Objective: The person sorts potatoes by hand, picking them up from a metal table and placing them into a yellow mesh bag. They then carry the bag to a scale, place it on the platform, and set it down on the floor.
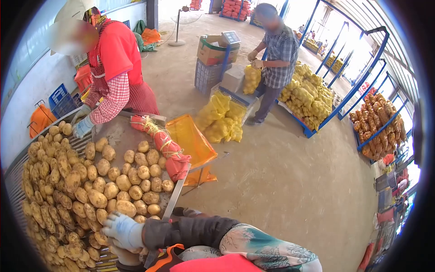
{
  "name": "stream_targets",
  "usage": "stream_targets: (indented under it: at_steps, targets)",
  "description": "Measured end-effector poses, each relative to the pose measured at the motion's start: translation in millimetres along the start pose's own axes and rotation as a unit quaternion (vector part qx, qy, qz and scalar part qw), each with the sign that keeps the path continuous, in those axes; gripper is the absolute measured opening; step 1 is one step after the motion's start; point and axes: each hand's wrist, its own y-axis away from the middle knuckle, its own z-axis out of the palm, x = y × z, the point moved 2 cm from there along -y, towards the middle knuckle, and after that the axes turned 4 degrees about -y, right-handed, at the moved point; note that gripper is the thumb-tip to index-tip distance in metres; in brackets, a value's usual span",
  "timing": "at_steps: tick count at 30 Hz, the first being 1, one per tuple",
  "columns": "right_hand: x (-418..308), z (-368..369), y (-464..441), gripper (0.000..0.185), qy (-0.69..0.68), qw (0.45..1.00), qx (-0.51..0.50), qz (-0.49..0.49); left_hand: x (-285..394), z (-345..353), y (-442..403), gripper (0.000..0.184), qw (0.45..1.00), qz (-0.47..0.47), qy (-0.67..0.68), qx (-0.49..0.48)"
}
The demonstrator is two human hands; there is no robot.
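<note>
Many potatoes (97, 198) lie on a metal sorting table (176, 199) with a slatted left part. My right hand (123, 231), in a light blue and white glove, rests over potatoes near the table's lower edge, its fingers apart and pointing left. Just below it is my left hand (126, 255), in a greyish glove. It is partly covered by the right hand, and its fingers are hidden, so whether it holds anything cannot be seen. Larger, dirt-streaked potatoes are piled to the left of both hands.
Across the table a co-worker (120, 54) in gloves reaches to the potatoes. A red tied bundle (165, 149) lies on the table edge, beside an orange mesh bag (188, 138). Farther back, another person (278, 54) holds a yellow sack (252, 79) near loaded carts (308, 95).
</note>
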Motion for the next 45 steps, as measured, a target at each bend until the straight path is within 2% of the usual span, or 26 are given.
stream_targets:
  at_steps: [2,4,6,11,13,14,16,18,20,21,22,23,24,25,26,27,29,32,33,34,35,37,41,43,44,45]
  targets:
    - [11.2,-15.2,-1.4,0.036,-0.196,0.944,-0.097,0.247,-6.2,2.4,3.4,0.061,1.0,0.016,-0.013,0.0]
    - [32.1,-4.3,-1.0,0.041,-0.201,0.937,-0.143,0.248,10.0,32.0,8.9,0.064,0.998,0.03,0.028,0.042]
    - [40.1,0.0,5.2,0.04,-0.291,0.897,-0.082,0.321,25.7,56.5,13.8,0.057,0.957,-0.11,0.269,0.013]
    - [52.1,0.4,20.4,0.043,-0.199,0.933,-0.008,0.301,13.5,62.6,16.8,0.061,0.979,-0.087,0.182,-0.025]
    - [71.8,3.4,23.9,0.041,-0.37,0.843,0.048,0.388,6.6,58.4,13.9,0.06,0.989,-0.048,0.136,-0.042]
    - [73.5,8.8,25.7,0.041,-0.369,0.844,0.049,0.386,3.8,56.9,11.7,0.058,0.989,-0.036,0.133,-0.043]
    - [65.9,4.9,38.0,0.04,-0.328,0.83,0.194,0.407,5.1,55.9,7.2,0.056,0.99,-0.024,0.132,-0.045]
    - [52.7,23.9,46.4,0.051,-0.268,0.916,0.169,0.245,11.3,52.8,-1.7,0.06,0.966,-0.056,0.253,0.008]
    - [21.3,51.6,60.6,0.058,-0.126,0.952,0.202,0.191,32.1,70.5,0.8,0.061,0.955,-0.045,0.283,-0.07]
    - [11.5,35.9,62.5,0.058,-0.126,0.952,0.201,0.192,33.1,70.9,1.6,0.062,0.955,-0.03,0.294,0.021]
    - [4.8,11.6,60.7,0.061,-0.146,0.958,0.113,0.219,33.3,68.4,2.6,0.063,0.947,-0.012,0.302,0.112]
    - [2.6,-4.0,59.7,0.064,-0.165,0.956,0.025,0.243,31.0,69.0,1.0,0.061,0.938,-0.02,0.332,0.093]
    - [3.0,-11.0,60.2,0.064,-0.165,0.956,0.025,0.242,16.5,58.1,-2.2,0.061,0.939,-0.02,0.332,0.093]
    - [3.5,-15.6,60.9,0.063,-0.197,0.949,0.016,0.247,-0.3,34.7,-5.2,0.058,0.98,0.142,0.046,0.135]
    - [3.7,-16.9,61.7,0.063,-0.229,0.94,0.007,0.252,-7.5,21.0,-5.1,0.056,0.912,0.287,-0.245,0.161]
    - [8.3,-14.2,60.3,0.063,-0.229,0.94,0.007,0.253,-7.8,13.3,-5.8,0.056,0.912,0.286,-0.245,0.161]
    - [27.4,-1.7,57.9,0.06,-0.323,0.899,-0.061,0.29,-4.1,6.8,-8.2,0.048,0.856,0.297,-0.413,0.089]
    - [41.4,-0.6,62.2,0.057,-0.386,0.875,-0.088,0.28,-1.3,-2.2,-11.3,0.04,0.846,0.271,-0.456,0.051]
    - [42.9,8.3,66.2,0.053,-0.516,0.815,-0.057,0.256,2.4,0.2,-9.0,0.04,0.846,0.27,-0.457,0.051]
    - [40.8,8.2,69.2,0.053,-0.517,0.815,-0.058,0.256,9.0,7.8,-6.0,0.038,0.93,0.239,-0.279,0.028]
    - [37.8,7.2,74.6,0.052,-0.614,0.743,-0.044,0.263,12.7,16.3,-3.6,0.038,0.976,0.198,-0.09,0.004]
    - [38.2,5.7,77.2,0.052,-0.718,0.613,-0.058,0.325,15.9,33.8,2.6,0.039,0.979,0.201,-0.038,0.011]
    - [52.2,12.7,73.8,0.067,-0.664,0.642,-0.086,0.374,13.6,28.3,-1.2,0.041,0.985,0.167,-0.025,0.017]
    - [76.5,29.1,63.7,0.065,-0.437,0.773,0.025,0.459,19.8,38.5,-0.9,0.041,0.991,0.135,0.007,0.026]
    - [73.5,31.8,65.9,0.065,-0.437,0.773,0.024,0.459,25.2,47.3,0.2,0.042,0.993,0.102,0.04,0.036]
    - [49.7,10.5,65.2,0.062,-0.371,0.84,0.046,0.394,37.3,64.4,3.4,0.042,0.993,0.101,0.041,0.037]
